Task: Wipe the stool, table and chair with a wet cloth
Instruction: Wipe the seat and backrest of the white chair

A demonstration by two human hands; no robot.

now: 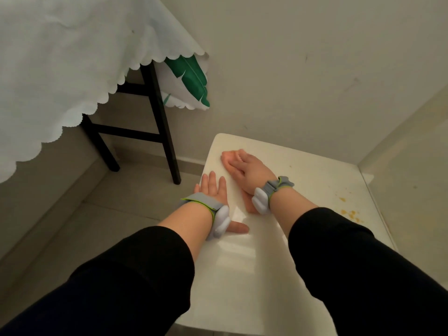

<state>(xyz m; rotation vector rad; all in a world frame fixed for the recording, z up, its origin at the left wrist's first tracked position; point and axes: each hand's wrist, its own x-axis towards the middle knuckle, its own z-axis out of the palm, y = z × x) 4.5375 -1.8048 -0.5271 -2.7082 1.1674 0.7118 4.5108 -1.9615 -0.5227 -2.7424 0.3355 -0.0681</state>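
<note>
Under right hand (pixel 252 172), pink cloth (pixel 227 158).

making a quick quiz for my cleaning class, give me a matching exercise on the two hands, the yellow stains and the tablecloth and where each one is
Things:
1 left hand
2 right hand
3 yellow stains
4 tablecloth

Places:
A draped over the black-legged table
B flat on the pink cloth
C on the white seat's left edge
D by the white seat's right edge

Pairs: 1-C, 2-B, 3-D, 4-A
</note>
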